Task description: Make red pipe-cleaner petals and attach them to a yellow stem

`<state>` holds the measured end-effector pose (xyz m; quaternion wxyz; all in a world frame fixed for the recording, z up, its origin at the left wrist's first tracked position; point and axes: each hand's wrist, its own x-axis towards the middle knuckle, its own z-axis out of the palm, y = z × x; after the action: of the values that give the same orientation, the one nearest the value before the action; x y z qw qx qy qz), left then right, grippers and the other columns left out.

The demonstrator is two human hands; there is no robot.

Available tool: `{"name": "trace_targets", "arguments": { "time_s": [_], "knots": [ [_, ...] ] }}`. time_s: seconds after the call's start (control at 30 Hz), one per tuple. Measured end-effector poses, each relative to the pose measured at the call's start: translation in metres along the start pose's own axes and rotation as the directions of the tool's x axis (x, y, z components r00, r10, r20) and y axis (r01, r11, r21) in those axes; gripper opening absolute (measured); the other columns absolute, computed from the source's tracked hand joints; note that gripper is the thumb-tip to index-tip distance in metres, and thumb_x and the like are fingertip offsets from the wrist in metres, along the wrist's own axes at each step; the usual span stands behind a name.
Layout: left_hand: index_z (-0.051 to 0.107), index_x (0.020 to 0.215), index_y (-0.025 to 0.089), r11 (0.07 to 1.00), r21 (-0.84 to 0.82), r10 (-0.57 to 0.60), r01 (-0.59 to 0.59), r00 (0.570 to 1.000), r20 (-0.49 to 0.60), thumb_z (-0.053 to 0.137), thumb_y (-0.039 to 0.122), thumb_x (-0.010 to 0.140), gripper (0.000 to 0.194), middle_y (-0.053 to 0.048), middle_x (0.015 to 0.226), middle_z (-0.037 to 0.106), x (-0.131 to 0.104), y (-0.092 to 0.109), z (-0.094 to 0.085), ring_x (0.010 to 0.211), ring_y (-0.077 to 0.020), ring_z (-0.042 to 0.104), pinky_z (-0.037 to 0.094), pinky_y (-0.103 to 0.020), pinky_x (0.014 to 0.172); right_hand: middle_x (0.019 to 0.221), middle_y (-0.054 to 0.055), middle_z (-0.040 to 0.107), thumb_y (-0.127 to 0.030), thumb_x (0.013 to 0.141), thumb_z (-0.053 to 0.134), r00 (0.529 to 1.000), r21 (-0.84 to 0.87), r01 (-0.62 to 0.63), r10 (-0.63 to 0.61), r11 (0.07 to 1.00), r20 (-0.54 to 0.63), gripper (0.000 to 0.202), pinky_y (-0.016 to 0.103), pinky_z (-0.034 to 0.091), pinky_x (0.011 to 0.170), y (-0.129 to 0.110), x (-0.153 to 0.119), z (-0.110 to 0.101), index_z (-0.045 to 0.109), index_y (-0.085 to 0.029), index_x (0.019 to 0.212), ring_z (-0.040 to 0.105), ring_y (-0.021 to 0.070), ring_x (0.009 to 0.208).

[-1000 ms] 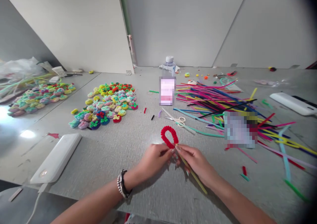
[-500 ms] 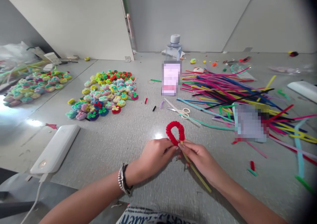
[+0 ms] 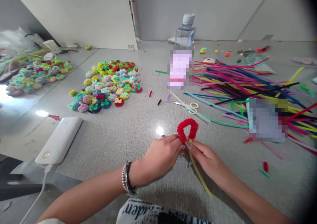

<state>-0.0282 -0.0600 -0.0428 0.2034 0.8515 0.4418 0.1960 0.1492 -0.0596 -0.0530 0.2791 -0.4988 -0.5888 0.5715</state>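
A red fuzzy pipe cleaner [image 3: 182, 129], coiled and bent into a loop, stands up between my two hands. My left hand [image 3: 164, 154] pinches its left end, with the fingertips partly hidden behind one another. On the other side my right hand [image 3: 204, 156] pinches the loop's base, where a yellow pipe cleaner [image 3: 199, 174] comes out and trails down toward the table's near edge. Past the loop lie white-handled scissors [image 3: 192, 107]. Small cut bits rest near them: a black one [image 3: 159, 102], a red one [image 3: 150, 93] and a purple one [image 3: 167, 98].
A pile of fuzzy flower-like pieces [image 3: 111, 85] sits left of centre, another pile [image 3: 37, 77] farther left. Many loose pipe cleaners [image 3: 228, 80] spread on the right beside a blurred phone-like object [image 3: 266, 121]. A white power bank [image 3: 59, 140], a blurred screen [image 3: 180, 65] and a bottle [image 3: 185, 31] stand around.
The camera view has shifted, so the table's contents sit differently in the picture. Both hands keep their pinch on the red loop, which looks slightly more tilted.
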Motion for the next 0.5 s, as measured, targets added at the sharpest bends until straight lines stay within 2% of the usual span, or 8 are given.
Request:
{"name": "trace_targets", "arguments": {
  "time_s": [0.17, 0.3, 0.4, 0.5],
  "knots": [
    [0.061, 0.094, 0.013, 1.0, 0.011, 0.024, -0.023, 1.0, -0.019, 0.035, 0.021, 0.099, 0.028, -0.007, 0.088, 0.066, 0.0, -0.001, -0.001, 0.075, -0.0156, 0.063, 0.052, -0.027, 0.066, 0.065, 0.002, 0.053, -0.056, 0.09, 0.048, 0.997, -0.078, 0.041, -0.046, 0.996, -0.06, 0.041, 0.027, 0.041, 0.048, 0.001, 0.001, 0.002, 0.071, -0.023, 0.094, 0.046, 0.0142, 0.053],
    [0.061, 0.092, 0.013, 1.0, 0.015, 0.01, -0.01, 1.0, -0.011, 0.037, 0.021, 0.098, 0.027, -0.007, 0.087, 0.066, -0.001, -0.001, -0.001, 0.072, -0.0156, 0.063, 0.052, -0.027, 0.064, 0.063, 0.001, 0.052, -0.053, 0.09, 0.049, 0.993, -0.1, 0.054, -0.063, 0.994, -0.096, 0.036, 0.028, 0.042, 0.052, -0.002, 0.001, 0.006, 0.07, -0.024, 0.087, 0.048, 0.0154, 0.054],
    [0.062, 0.092, 0.014, 1.0, 0.001, -0.007, 0.007, 1.0, 0.013, 0.037, 0.021, 0.098, 0.026, -0.007, 0.088, 0.067, -0.001, 0.0, -0.001, 0.072, -0.0153, 0.064, 0.051, -0.026, 0.063, 0.062, 0.002, 0.053, -0.051, 0.09, 0.05, 0.986, -0.096, 0.089, -0.101, 0.991, -0.129, 0.036, 0.03, 0.046, 0.059, -0.007, 0.001, 0.007, 0.067, -0.024, 0.074, 0.053, 0.0178, 0.06],
    [0.063, 0.094, 0.015, 1.0, -0.012, 0.007, -0.006, 0.997, 0.075, 0.038, 0.021, 0.097, 0.025, -0.005, 0.086, 0.068, 0.0, -0.001, -0.004, 0.072, -0.0145, 0.064, 0.049, -0.025, 0.063, 0.077, 0.005, 0.062, -0.048, 0.091, 0.05, 0.979, -0.081, 0.113, -0.124, 0.99, -0.159, 0.033, 0.032, 0.049, 0.074, -0.01, 0.003, 0.007, 0.067, -0.023, 0.078, 0.061, 0.021, 0.078]
  ]
}}
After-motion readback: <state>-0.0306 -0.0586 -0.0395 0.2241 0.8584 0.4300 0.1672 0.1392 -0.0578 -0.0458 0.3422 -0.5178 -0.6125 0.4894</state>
